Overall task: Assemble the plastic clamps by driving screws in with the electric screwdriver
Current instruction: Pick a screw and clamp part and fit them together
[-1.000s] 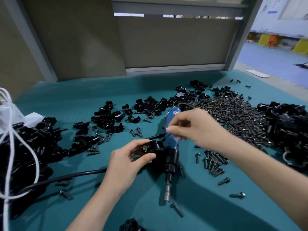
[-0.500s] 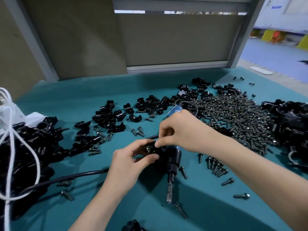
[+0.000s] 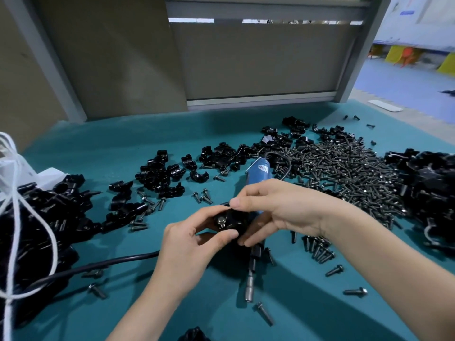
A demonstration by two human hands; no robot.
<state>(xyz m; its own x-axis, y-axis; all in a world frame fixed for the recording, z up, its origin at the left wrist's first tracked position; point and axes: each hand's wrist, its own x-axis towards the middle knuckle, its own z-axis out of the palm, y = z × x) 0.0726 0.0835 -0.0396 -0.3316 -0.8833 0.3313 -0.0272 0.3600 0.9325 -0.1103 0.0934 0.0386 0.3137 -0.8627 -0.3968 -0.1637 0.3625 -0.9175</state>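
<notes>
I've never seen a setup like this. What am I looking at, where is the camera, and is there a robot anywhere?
There is no robot here. A person works with bare hands, and the single picture comes from a camera worn on their head, looking down at a teal table. The left hand and the right hand together grip one black plastic clamp, with a screw sitting in it. Beneath the hands lies the blue electric screwdriver. Neither hand seems to grip it, and its metal tip points toward the person. On the right is a big heap of screws. Further back are loose clamp pieces, and heaps of black parts sit at both side edges.
</notes>
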